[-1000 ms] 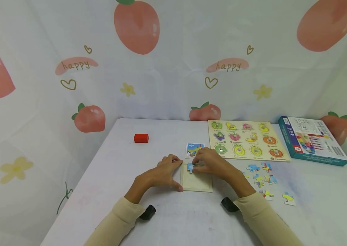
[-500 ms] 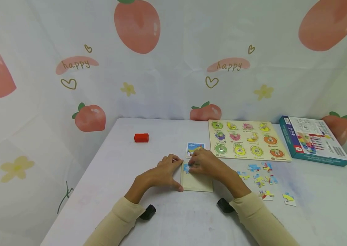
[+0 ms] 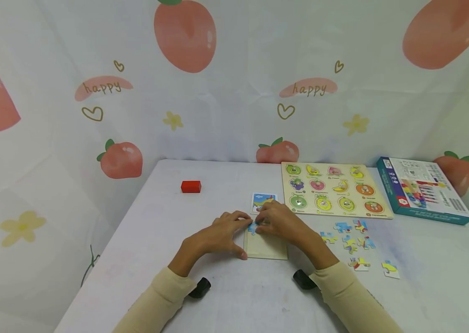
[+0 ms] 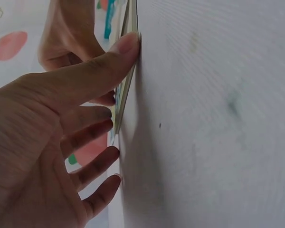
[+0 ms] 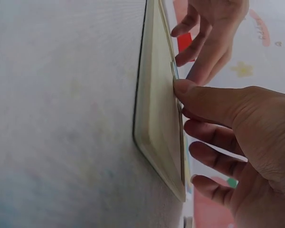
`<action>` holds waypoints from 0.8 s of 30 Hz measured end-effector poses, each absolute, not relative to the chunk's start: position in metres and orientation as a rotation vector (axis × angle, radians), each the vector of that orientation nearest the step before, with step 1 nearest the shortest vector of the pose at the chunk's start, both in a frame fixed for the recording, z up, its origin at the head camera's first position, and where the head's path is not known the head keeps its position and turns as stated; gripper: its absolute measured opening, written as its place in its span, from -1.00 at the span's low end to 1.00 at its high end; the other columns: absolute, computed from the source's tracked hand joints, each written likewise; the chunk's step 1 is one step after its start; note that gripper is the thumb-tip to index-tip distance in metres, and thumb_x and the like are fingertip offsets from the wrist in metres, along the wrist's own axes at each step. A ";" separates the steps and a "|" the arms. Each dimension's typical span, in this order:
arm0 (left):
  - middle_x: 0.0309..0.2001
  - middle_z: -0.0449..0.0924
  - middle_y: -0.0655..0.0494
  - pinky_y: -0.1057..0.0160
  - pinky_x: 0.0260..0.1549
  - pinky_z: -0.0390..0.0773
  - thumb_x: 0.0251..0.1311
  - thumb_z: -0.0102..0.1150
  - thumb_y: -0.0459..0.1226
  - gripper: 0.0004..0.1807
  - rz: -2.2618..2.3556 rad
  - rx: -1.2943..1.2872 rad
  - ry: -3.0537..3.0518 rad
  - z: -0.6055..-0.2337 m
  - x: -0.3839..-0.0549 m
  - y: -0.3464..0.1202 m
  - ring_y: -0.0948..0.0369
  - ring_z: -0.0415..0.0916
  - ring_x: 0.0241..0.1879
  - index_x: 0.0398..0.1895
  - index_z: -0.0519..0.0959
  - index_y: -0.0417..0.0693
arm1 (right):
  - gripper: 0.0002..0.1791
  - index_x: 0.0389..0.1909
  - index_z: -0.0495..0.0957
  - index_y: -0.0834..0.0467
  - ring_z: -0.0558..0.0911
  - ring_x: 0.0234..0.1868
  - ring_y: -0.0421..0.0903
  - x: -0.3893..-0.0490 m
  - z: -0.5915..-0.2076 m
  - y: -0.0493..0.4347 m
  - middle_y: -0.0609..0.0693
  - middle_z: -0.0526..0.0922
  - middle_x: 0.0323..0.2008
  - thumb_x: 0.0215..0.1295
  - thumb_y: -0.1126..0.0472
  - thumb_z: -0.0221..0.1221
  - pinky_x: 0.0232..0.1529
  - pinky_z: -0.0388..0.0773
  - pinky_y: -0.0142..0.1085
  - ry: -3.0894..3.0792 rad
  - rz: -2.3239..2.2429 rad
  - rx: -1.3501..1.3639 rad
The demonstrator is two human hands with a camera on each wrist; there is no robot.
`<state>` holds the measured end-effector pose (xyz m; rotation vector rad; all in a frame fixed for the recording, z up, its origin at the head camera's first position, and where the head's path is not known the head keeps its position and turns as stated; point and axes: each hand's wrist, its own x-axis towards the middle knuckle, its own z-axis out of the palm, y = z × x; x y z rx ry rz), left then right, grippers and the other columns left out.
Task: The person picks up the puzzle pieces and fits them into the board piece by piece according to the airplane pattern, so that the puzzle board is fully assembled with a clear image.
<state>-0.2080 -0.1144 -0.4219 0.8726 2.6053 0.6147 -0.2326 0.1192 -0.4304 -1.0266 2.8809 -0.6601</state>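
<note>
A square wooden puzzle tray (image 3: pixel 265 248) lies flat on the white table. In its far left corner is a blue jigsaw piece (image 3: pixel 252 229), partly hidden by fingers. My right hand (image 3: pixel 283 223) pinches this piece between thumb and index finger at its right side. The left hand (image 3: pixel 219 234) spans the tray's left side: its thumb touches the near left corner, and its index fingertip is right at the piece. In the left wrist view the other fingers (image 4: pixel 99 166) hang loosely apart. Just behind the tray lies a small picture card (image 3: pixel 260 200), partly covered by the right hand.
Several loose jigsaw pieces (image 3: pixel 350 243) lie right of the tray. Behind them rests a fruit peg puzzle board (image 3: pixel 327 189), with a teal-edged box (image 3: pixel 427 189) at the far right. A red block (image 3: pixel 191 187) stands at the back left.
The right hand has moved left with the jigsaw piece into the tray's far left corner. The left index finger has shifted right from the tray's corner onto the piece's edge.
</note>
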 end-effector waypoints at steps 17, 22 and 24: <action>0.44 0.45 0.15 -0.12 0.29 0.39 0.15 0.60 -0.04 -0.19 0.527 0.935 2.619 -0.417 -0.205 -0.108 0.01 0.33 0.40 0.48 0.53 0.02 | -0.74 -0.08 0.82 0.14 0.61 0.22 0.09 -0.234 -0.428 0.125 0.04 0.75 0.04 0.29 0.11 0.49 0.31 0.52 0.05 2.830 -0.719 -0.978; 0.44 0.45 0.15 -0.11 0.30 0.39 0.16 0.59 -0.05 -0.19 0.529 0.946 2.619 -0.418 -0.205 -0.109 0.00 0.33 0.40 0.49 0.53 0.01 | -0.72 0.00 0.80 0.15 0.60 0.17 0.07 -0.234 -0.427 0.135 0.02 0.77 0.04 0.35 0.12 0.43 0.25 0.52 0.04 2.813 -0.750 -0.936; 0.44 0.45 0.16 -0.10 0.30 0.38 0.16 0.59 -0.06 -0.19 0.527 0.944 2.619 -0.419 -0.206 -0.110 0.01 0.33 0.39 0.49 0.52 0.03 | -0.71 0.01 0.80 0.15 0.60 0.13 0.05 -0.232 -0.426 0.140 0.00 0.76 0.01 0.37 0.10 0.42 0.21 0.53 0.03 2.808 -0.776 -0.930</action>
